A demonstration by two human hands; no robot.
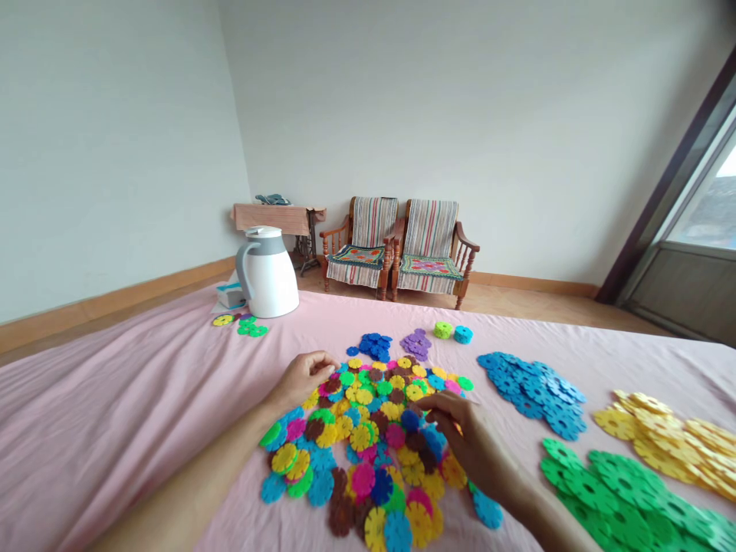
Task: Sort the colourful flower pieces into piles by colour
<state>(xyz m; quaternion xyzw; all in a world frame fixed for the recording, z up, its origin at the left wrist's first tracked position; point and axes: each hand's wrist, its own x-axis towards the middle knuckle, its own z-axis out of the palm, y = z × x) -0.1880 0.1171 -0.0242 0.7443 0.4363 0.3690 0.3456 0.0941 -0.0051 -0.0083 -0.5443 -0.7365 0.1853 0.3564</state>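
A mixed pile of notched plastic discs (362, 437) in yellow, blue, green, pink and brown lies spread on the pink cloth. My left hand (307, 377) is at the pile's upper left edge, fingers curled and thumb drawn in; whatever they may hold is hidden. Over the pile's right side, my right hand (460, 429) has its thumb and fingertips pinched at a dark blue disc (410, 419). Just beyond the pile sit a small heap of dark blue discs (376, 346) and a heap of purple discs (416, 345).
Larger blue discs (532, 391), yellow discs (661, 433) and green discs (626, 498) form heaps at right. Lime (442, 330) and light-blue (463, 334) stacks stand farther back. A white jug (270, 276) is at back left, near several loose discs (251, 327). Two chairs (428, 253) stand beyond.
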